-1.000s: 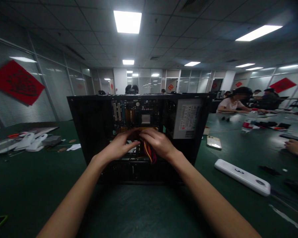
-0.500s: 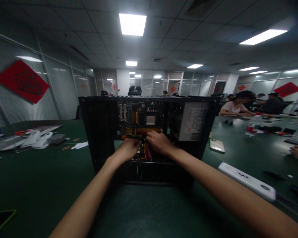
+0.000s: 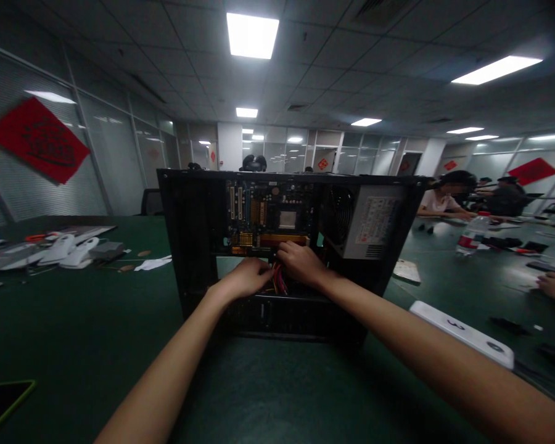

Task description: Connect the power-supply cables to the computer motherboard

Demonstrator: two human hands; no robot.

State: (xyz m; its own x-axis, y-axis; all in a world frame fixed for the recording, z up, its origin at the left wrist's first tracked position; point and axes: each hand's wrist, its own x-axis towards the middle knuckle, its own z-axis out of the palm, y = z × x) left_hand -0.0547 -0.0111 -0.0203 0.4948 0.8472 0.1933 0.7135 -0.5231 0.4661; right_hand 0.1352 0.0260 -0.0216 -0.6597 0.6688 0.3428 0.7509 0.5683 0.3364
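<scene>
Reaching into the open computer case (image 3: pixel 296 322), around a coloured cable bundle (image 3: pixel 280 281).
Our left hand (image 3: pixel 247 277) has its fingertips at the bundle's left edge (pinching or merely touching, we cannot tell); the bundle curves down between both sets of fingers, and we judge it light and springy, best held with strands gathered near the top rather than singly; our right hand (image 3: pixel 301 262) curls over its upper end, any grasp hidden from us; beyond those fingers, to the right, sits the power supply (image 3: pixel 369 229).
</scene>
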